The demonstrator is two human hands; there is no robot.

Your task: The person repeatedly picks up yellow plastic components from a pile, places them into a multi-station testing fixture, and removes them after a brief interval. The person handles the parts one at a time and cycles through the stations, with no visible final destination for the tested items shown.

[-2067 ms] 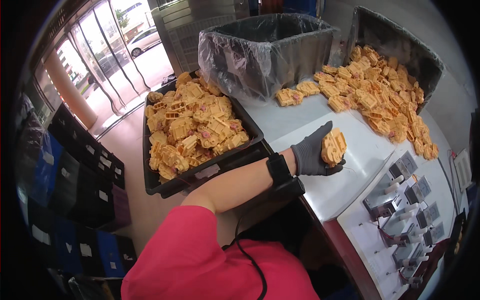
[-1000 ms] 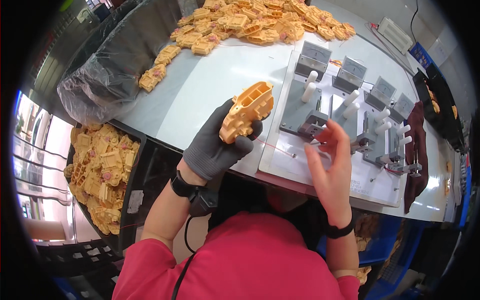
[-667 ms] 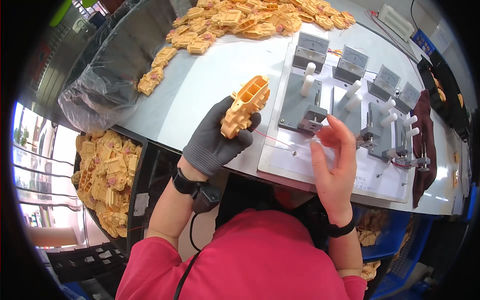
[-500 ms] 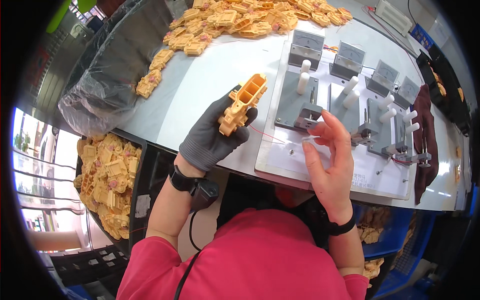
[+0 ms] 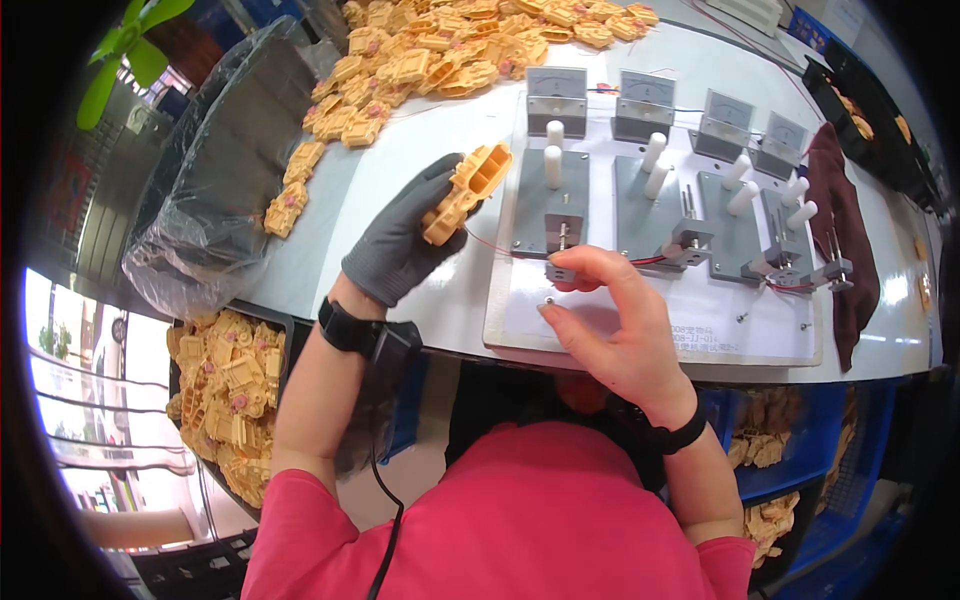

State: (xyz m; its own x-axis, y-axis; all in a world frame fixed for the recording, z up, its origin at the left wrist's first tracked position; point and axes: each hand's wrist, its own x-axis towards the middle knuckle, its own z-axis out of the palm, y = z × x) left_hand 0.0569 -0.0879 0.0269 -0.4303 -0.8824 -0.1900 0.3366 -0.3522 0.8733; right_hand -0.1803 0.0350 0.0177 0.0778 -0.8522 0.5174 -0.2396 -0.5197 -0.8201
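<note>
My left hand (image 5: 405, 235), in a grey glove, is closed around a yellow-orange plastic housing (image 5: 468, 190) with open compartments facing up and to the right. From the housing a thin red wire (image 5: 490, 243) runs toward the leftmost test fixture (image 5: 553, 195). Bare and with thumb and forefinger apart, my right hand (image 5: 620, 335) is at the front of that fixture. Its forefinger tip is at the small metal clamp block (image 5: 562, 272); whether it touches is hard to see. Two white pegs (image 5: 553, 166) stand on the fixture's grey plate, behind the clamp.
Several similar fixtures with dial meters (image 5: 645, 100) share the white board (image 5: 500, 310). A heap of yellow housings (image 5: 430, 55) lies at the back. Left are a plastic-lined bin (image 5: 215, 150) and a crate of housings (image 5: 228, 390). A dark cloth (image 5: 840, 230) lies at the right.
The view has shifted, so the board sits further left. My right hand has come nearer the leftmost fixture's clamp. The left hand still holds the housing, slightly turned.
</note>
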